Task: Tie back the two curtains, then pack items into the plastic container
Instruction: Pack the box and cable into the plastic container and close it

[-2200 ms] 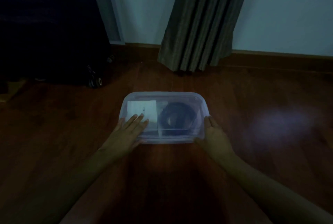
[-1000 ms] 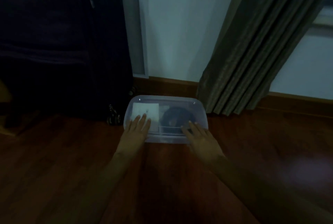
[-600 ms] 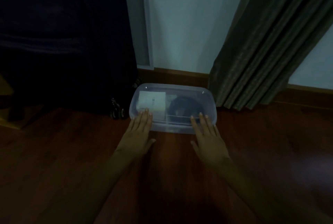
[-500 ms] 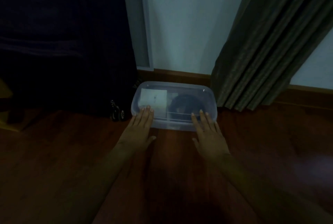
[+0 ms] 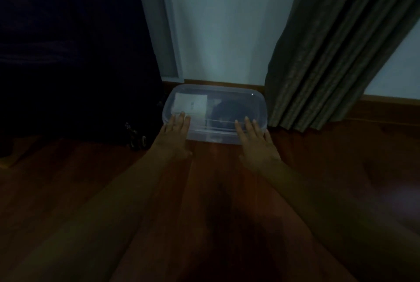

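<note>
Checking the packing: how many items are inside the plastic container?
2: a white box in the left part of the container, a dark round item to its right. Dim light may hide others.

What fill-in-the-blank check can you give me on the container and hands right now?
The plastic container sits on the wooden ____.
Inside it, the white box lies to the ____ of the dark round item.
The curtain hangs on the container's ____ side.
Of the left hand and right hand, ____ touch the container.
Missing words: floor; left; right; both.
</note>
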Available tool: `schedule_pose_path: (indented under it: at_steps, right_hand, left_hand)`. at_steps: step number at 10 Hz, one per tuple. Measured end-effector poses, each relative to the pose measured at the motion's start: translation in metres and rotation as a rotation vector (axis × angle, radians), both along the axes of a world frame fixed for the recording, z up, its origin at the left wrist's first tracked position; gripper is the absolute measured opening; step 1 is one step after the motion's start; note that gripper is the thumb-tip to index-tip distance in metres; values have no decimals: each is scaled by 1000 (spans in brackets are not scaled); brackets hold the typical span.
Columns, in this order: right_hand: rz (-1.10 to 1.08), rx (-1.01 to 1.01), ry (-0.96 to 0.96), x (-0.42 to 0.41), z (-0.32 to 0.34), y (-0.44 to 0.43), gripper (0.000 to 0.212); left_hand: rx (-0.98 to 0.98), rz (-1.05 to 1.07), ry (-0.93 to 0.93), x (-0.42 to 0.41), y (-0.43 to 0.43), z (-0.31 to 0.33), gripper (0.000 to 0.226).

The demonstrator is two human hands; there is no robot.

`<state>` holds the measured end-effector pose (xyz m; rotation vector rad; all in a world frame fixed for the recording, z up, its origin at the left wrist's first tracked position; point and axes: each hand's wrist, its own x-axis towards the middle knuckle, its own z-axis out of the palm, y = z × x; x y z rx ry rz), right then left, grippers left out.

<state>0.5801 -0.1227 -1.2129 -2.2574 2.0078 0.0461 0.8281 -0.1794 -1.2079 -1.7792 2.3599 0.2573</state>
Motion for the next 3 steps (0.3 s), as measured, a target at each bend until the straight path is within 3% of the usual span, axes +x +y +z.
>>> schedule_pose_path:
  at_steps: [3]
  right_hand:
    - [128, -136, -12, -20, 3, 17, 88]
  left_hand:
    - [-172, -86, 176, -23, 29, 11, 86]
